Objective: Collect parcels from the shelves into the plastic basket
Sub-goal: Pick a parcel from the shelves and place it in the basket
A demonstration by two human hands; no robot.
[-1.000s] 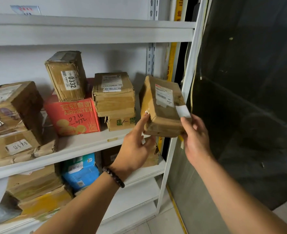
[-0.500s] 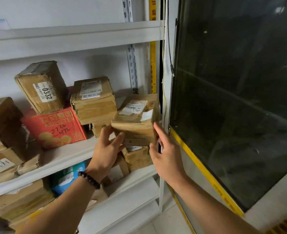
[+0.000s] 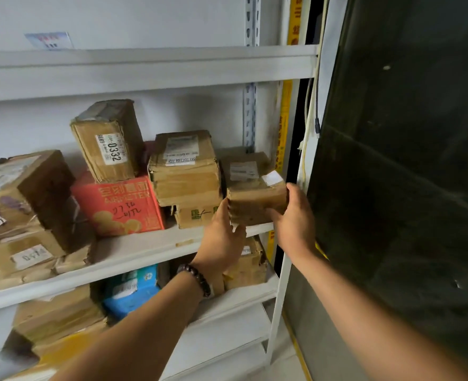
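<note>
Holding one brown parcel (image 3: 254, 200) btw both hands, the person has it on the same board as the red box (image 3: 117, 206), right of that box and past two stacked cartons. The left hand (image 3: 221, 237) curls round its lower-left corner and the right hand (image 3: 296, 215) clamps its right side. Can't tell if its base rests on the board or hangs just off it. Plastic basket: not in view.

Risks, biggest thing first:
- Shelf unit (image 3: 144, 70): its front post (image 3: 282, 287) stands right of the red box, near the parcel. A quick pull could knock parcel or knuckles on it.
- 0332 box (image 3: 109, 144): sits tilted above the red box, prob unstable if the row gets bumped.
- Upper carton (image 3: 183, 171): just right of the red box, overhangs the small carton (image 3: 197, 215) under it and sits close beside the held parcel. Dragging sideways could tip it.
- Parcel itself: the wrap is crumpled and the grip is on edges only, so it may slip, esp. w/ no basket seen nearby.

Counts:
- Shelf boards: 4 seen, lowest only partly.
- Parcels on the red box's board: approx 8, incl. that box, the held one and the big brown box (image 3: 29, 185) to its left.
- Parcels below the red box: at least 4, blurred.
- Hands: 2.
- Bead bracelet (image 3: 197, 279): 1, on the left wrist.
</note>
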